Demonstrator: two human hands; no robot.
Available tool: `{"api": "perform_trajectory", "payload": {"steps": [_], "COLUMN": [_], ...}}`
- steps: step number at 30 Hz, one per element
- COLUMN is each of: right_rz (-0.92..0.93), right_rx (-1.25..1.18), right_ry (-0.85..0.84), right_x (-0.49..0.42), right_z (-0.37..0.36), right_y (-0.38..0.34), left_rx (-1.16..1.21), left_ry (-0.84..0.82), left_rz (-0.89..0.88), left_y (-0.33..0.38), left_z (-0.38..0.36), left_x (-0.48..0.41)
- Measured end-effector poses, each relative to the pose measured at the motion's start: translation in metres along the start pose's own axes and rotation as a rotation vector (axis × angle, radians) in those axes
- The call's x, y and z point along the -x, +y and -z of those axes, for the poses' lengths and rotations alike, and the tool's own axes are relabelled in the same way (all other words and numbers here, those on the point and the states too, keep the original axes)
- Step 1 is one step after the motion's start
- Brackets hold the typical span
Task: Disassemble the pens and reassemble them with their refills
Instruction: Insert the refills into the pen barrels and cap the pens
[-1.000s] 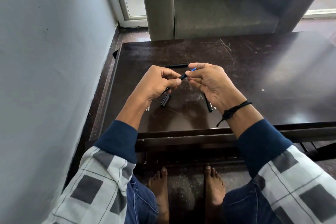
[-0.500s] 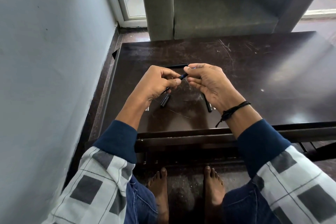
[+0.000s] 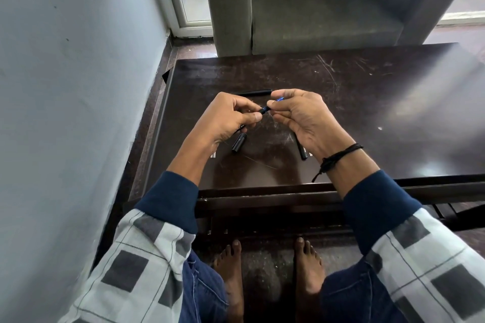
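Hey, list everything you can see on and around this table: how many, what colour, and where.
table: one, dark brown, scratched, before the person
armchair: one, grey, beyond the table
wall: one, pale grey, left
long pen tube: one, black, on the table beyond the hands
short pen piece: one, black, on the table by the left wrist
third pen piece: one, black, on the table, partly hidden under the right hand
pen barrel: one, black, in the left hand
refill: one, blue, between barrel end and right fingertips
wrist cord: one, black, right wrist
feet: two, bare, under the table
left hand: grips the barrel
right hand: pinches the refill
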State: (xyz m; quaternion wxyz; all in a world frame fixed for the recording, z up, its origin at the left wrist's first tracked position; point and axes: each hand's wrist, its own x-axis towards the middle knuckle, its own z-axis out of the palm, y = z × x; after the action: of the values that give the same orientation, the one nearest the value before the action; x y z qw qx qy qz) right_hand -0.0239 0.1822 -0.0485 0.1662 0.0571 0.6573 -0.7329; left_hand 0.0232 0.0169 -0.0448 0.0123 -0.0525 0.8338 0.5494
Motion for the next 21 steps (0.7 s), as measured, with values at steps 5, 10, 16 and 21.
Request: {"api": "perform_trajectory", "payload": {"steps": [5, 10, 16, 21], "right_rz": [-0.016, 0.003, -0.015, 0.004], "right_rx": [-0.054, -0.002, -0.021, -0.004], "right_ry": [-0.01, 0.004, 0.008, 0.009], "right_x": [0.0037, 0.0007, 0.003, 0.0018], "right_z": [-0.0005, 0.0005, -0.0001, 0.0009], "right_y": [-0.0016, 0.0003, -0.0022, -0.0022], "left_rx": [0.016, -0.001, -0.011, -0.024], "left_ry": [-0.009, -0.01, -0.022, -0.023], "left_rz": [0.006, -0.006, 0.006, -0.001], "left_y": [0.0007, 0.0, 0.0026, 0.004], "left_z": [0.0012, 0.0001, 0.0011, 0.0013], "left_x": [0.0007, 0.0005, 0.0018, 0.0024]}}
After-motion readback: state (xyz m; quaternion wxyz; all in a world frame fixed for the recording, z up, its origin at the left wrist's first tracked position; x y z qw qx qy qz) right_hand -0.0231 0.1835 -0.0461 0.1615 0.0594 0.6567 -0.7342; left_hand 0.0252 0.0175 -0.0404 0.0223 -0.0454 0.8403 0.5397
